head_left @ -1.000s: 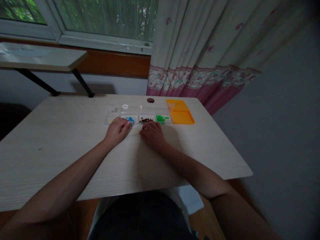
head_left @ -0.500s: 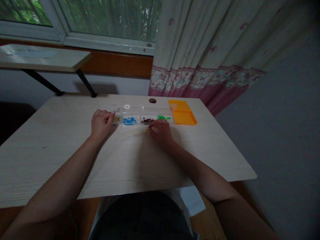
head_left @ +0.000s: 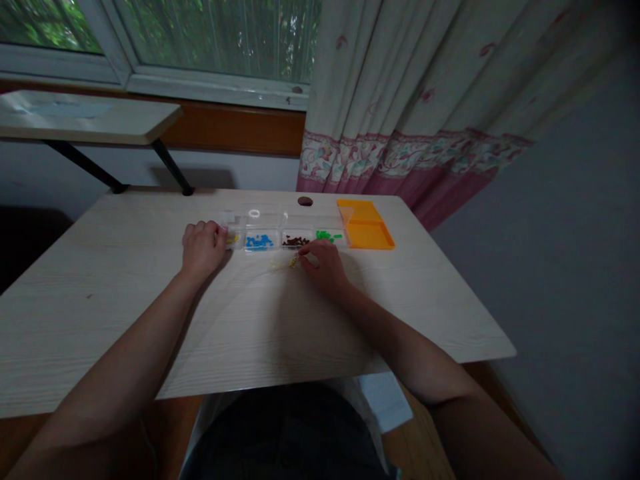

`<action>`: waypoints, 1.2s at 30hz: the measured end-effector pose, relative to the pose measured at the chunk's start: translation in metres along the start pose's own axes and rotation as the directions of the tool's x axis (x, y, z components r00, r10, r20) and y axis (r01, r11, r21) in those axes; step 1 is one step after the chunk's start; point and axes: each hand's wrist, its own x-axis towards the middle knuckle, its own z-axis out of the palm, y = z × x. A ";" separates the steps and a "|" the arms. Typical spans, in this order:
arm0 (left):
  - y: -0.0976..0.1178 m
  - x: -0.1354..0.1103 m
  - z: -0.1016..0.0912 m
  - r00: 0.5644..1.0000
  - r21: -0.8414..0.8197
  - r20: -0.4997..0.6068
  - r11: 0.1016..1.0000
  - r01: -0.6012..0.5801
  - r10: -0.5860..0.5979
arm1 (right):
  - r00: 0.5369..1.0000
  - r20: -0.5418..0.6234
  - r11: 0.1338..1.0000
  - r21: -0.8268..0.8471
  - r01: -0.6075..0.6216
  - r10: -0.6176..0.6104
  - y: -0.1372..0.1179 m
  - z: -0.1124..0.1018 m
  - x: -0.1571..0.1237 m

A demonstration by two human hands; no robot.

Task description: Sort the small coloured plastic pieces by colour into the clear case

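My left hand [head_left: 204,248] is at the left end of a row of clear plastic boxes [head_left: 265,220], its fingers bent over the compartment with yellow pieces [head_left: 232,238]. The fingertips look pressed together, but anything between them is too small to make out. In front of the boxes, my right hand [head_left: 324,264] rests on the table with thumb and fingers pinched beside a small cluster of gold-yellow pieces [head_left: 293,263]. Other compartments hold small blue pieces [head_left: 259,242], dark brown pieces [head_left: 296,241] and green pieces [head_left: 326,236].
An open orange case [head_left: 369,235] lies right of the clear boxes on the pale wooden table [head_left: 230,333]. Behind them is a round hole [head_left: 305,201] in the tabletop. A raised shelf [head_left: 90,117] stands at the back left, and a curtain [head_left: 400,120] hangs behind.
My left fingers have shifted slightly at the yellow compartment, curling lower. The right hand stays almost in place beside the gold-yellow pieces.
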 end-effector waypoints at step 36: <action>0.095 -0.039 -0.016 0.789 -0.301 0.093 0.773 -0.559 0.607 | 0.980 0.188 0.891 0.432 -0.138 0.060 -0.031 0.003 -0.004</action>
